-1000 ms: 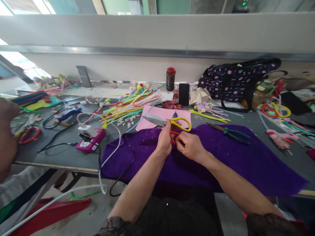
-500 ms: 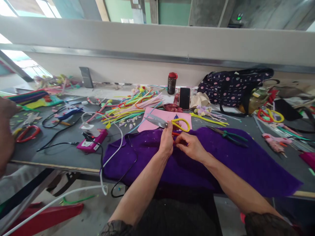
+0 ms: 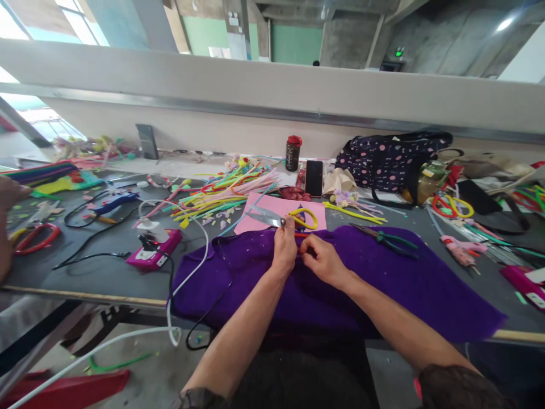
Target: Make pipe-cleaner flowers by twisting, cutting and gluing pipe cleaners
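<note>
My left hand [image 3: 284, 249] is closed at the pivot of a pair of scissors [image 3: 266, 217]. The steel blades point left, and a yellow handle loop sticks out to the right. Some red, seemingly the other handle, shows between my hands. My right hand [image 3: 324, 260] is pinched beside it, fingertips almost touching my left hand; whatever they hold is too small to make out. Both hands are over a purple cloth [image 3: 374, 284] at the table's front edge. Behind the scissors lies a sheet of pink paper [image 3: 317, 211].
Green-handled pliers [image 3: 394, 241] lie on the cloth. Left of it are a magenta power strip [image 3: 155, 253] and a white cable. Behind are pipe cleaners [image 3: 230, 190], a phone [image 3: 314, 177], a bottle [image 3: 293, 154] and a bag [image 3: 378, 165]. Another person's hand [image 3: 12, 196] is at far left.
The camera view has tilted up slightly, so the table sits lower in the picture. My hands and the scissors keep nearly the same places over the cloth.
</note>
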A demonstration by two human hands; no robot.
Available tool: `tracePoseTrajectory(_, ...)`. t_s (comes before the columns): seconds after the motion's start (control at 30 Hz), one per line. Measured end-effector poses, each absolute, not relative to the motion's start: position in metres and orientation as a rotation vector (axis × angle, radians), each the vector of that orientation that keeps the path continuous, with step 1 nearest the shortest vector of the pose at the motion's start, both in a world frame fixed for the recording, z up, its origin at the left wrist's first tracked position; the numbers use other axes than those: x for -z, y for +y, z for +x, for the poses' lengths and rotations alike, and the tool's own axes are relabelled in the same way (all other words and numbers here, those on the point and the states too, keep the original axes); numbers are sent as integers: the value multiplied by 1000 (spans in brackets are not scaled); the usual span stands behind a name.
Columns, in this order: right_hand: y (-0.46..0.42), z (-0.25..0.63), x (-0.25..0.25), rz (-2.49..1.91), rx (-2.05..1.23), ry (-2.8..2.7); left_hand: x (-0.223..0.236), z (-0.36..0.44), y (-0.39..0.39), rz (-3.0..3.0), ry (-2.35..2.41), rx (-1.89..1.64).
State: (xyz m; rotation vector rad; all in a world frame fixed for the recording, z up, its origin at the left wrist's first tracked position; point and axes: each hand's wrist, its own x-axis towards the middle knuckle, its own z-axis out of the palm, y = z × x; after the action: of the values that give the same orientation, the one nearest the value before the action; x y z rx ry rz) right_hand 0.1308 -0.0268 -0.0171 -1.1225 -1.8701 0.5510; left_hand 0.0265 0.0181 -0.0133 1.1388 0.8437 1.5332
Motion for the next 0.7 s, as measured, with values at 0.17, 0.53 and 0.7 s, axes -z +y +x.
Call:
tracePoseTrajectory(0.17, -23, 140, 12, -1104, -984, -1596, 7, 24, 15, 1282, 813, -1523)
tracePoseTrajectory(0.53, -32, 149, -10, -752, -1376, -1169, 5, 22, 18, 967, 650, -1424)
tracePoseTrajectory(0.7, -39, 154, -16, -632, -1505, -1460, 0, 16, 20, 814, 555, -1395)
